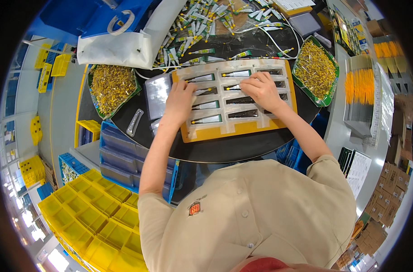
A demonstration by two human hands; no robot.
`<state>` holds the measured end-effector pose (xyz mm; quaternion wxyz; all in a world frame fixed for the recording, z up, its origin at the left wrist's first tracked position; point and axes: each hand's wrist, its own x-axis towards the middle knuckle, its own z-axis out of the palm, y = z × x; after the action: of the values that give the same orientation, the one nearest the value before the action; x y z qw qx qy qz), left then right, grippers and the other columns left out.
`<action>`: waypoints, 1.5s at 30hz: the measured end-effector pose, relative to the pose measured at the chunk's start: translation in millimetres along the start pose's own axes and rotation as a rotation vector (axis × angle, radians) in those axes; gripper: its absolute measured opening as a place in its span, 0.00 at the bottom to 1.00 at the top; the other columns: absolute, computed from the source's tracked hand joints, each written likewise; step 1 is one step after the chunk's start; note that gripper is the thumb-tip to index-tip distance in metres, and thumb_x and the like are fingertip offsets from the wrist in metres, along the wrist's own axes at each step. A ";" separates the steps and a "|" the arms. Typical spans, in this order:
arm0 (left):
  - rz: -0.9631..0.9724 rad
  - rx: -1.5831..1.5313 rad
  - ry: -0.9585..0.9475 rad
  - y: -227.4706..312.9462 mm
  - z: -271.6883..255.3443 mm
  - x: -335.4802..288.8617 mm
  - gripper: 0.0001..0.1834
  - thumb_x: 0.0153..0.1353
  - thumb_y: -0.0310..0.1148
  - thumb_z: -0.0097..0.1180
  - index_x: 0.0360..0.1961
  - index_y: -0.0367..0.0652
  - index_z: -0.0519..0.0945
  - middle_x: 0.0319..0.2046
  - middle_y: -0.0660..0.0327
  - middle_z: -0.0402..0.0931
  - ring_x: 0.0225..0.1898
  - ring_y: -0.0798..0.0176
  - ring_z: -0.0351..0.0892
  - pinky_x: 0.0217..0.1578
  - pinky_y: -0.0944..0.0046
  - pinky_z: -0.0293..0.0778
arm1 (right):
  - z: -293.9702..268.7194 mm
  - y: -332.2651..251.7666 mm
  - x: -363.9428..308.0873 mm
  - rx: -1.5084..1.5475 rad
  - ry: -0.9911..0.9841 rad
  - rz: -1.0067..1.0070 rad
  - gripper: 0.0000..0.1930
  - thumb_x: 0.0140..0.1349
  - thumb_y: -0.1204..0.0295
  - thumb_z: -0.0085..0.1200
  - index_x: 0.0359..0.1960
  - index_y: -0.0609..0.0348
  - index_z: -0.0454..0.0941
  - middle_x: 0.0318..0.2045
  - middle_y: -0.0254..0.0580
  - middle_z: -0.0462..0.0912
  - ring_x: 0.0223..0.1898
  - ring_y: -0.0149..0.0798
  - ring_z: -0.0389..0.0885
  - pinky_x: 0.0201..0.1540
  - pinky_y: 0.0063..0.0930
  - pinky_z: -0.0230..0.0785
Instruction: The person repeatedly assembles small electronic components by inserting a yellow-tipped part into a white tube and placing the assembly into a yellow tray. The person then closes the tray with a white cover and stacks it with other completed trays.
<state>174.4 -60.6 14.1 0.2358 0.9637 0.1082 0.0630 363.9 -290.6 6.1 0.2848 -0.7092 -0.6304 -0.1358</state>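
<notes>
In front of me lies a yellow board [242, 131] carrying a translucent tray [221, 106] with two main columns of dark slots. Small white-and-green tubes with yellow tips fill some slots, such as this tube [207, 119] at the lower left. Other slots, lower in the right column, show only black. My left hand [179, 100] reaches over the tray's left edge, its fingers closed on the end of a small tube [201, 92]. Over the right column, my right hand [262, 92] pinches another small tube [233, 87]; its fingertips partly cover that tube.
Loose tubes [199, 27] are heaped beyond the tray, crossed by a white cable [279, 45]. Green-rimmed containers of small yellow pieces stand left [113, 88] and right [315, 68]. Clear plastic covers [157, 95] and a grey handle-shaped piece [134, 122] lie left. Yellow bins [93, 217] sit lower left.
</notes>
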 end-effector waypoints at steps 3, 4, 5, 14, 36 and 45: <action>-0.021 0.122 -0.089 -7.0 -6.3 -0.2 0.15 0.56 0.24 0.58 0.44 0.41 0.71 0.43 0.52 0.69 0.50 0.44 0.68 0.50 0.51 0.70 | -4.9 7.9 -8.2 -0.021 -0.041 -0.080 0.07 0.47 0.74 0.62 0.31 0.53 0.83 0.40 0.29 0.84 0.43 0.40 0.76 0.48 0.35 0.68; -0.015 0.117 -0.072 -7.0 -9.7 0.0 0.15 0.56 0.24 0.58 0.45 0.41 0.71 0.43 0.52 0.70 0.49 0.44 0.69 0.49 0.52 0.70 | -1.2 16.5 -3.6 0.027 -0.050 -0.066 0.08 0.47 0.74 0.62 0.31 0.53 0.84 0.41 0.30 0.84 0.44 0.40 0.76 0.49 0.36 0.69; 0.008 0.112 -0.046 -6.0 -13.6 0.6 0.15 0.57 0.24 0.57 0.46 0.41 0.70 0.42 0.51 0.70 0.48 0.44 0.70 0.48 0.52 0.71 | 4.9 31.3 7.0 0.078 -0.064 -0.070 0.08 0.47 0.75 0.62 0.31 0.53 0.84 0.43 0.31 0.83 0.44 0.41 0.76 0.50 0.36 0.69; -0.373 -0.868 0.185 24.0 -11.0 9.3 0.17 0.59 0.20 0.60 0.49 0.38 0.71 0.40 0.60 0.79 0.40 0.66 0.83 0.40 0.68 0.79 | 19.7 127.5 94.7 0.260 -0.485 0.337 0.10 0.54 0.72 0.64 0.38 0.58 0.82 0.35 0.41 0.84 0.40 0.44 0.81 0.44 0.38 0.74; 0.016 0.021 0.337 -15.2 23.2 114.7 0.08 0.54 0.31 0.63 0.36 0.43 0.83 0.36 0.58 0.79 0.43 0.49 0.74 0.46 0.51 0.70 | 100.2 147.0 133.6 -0.218 -0.033 0.334 0.10 0.54 0.72 0.58 0.37 0.60 0.79 0.32 0.49 0.79 0.40 0.50 0.81 0.44 0.42 0.75; 0.016 -0.099 0.291 -7.1 17.5 138.6 0.13 0.58 0.24 0.58 0.45 0.40 0.78 0.39 0.52 0.74 0.41 0.47 0.77 0.43 0.55 0.72 | -0.3 154.5 77.6 0.484 0.014 0.566 0.11 0.55 0.66 0.61 0.38 0.53 0.84 0.37 0.43 0.83 0.34 0.40 0.82 0.38 0.29 0.74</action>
<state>310.4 -29.2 5.1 0.2643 0.9325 0.1302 0.2091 527.1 -233.9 13.1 0.4748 -0.7666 -0.4214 0.0963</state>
